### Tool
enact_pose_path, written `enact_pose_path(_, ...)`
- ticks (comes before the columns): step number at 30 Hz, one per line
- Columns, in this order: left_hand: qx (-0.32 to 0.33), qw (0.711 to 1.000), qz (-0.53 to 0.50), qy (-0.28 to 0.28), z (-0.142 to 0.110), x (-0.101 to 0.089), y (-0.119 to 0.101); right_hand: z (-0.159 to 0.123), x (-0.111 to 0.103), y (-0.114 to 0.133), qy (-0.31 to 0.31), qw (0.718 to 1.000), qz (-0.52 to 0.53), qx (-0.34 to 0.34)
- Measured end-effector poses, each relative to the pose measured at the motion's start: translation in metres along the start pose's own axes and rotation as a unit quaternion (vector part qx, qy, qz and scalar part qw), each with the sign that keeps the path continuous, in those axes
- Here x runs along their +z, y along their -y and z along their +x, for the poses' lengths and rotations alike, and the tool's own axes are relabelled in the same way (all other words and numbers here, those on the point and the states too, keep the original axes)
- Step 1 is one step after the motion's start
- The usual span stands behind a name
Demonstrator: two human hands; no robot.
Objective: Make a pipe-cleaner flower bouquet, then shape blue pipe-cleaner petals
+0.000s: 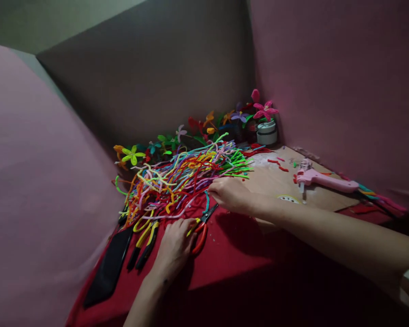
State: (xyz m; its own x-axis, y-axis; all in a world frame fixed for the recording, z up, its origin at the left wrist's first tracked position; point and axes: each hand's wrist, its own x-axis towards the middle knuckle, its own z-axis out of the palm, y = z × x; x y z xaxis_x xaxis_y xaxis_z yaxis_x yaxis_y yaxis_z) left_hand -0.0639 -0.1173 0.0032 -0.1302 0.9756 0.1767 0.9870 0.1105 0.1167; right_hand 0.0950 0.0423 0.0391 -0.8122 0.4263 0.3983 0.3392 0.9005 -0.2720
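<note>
My left hand (177, 238) rests low on the red cloth, its fingers curled over the handle end of a pair of scissors (200, 240) with red and yellow on the handles. The dark blades point up and to the right. Farther right, my right hand (230, 195) has its fingers pinched together at the near edge of a large heap of coloured pipe cleaners (184, 170). A short teal pipe cleaner (206, 202) hangs by those fingertips; the exact grip is hidden.
Yellow-and-black pliers (146, 247) and a black flat object (107, 268) lie on the left. At right, a pink glue gun (330, 180) sits on a brown board (269, 175). Pipe-cleaner flowers (132, 155) and a white round container (266, 133) stand behind the heap.
</note>
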Motion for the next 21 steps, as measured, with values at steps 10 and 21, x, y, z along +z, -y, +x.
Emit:
enact_pose_path(10,-0.012,0.998,0.061,-0.001,-0.008,-0.003,0.011,-0.014,0.026,-0.018,0.015,1.0,-0.01,0.01)
enact_pose_path(21,-0.064,0.992,0.064,-0.086,0.054,-0.019,-0.002,-0.02,0.038,-0.005,0.068,0.997,0.002,-0.04)
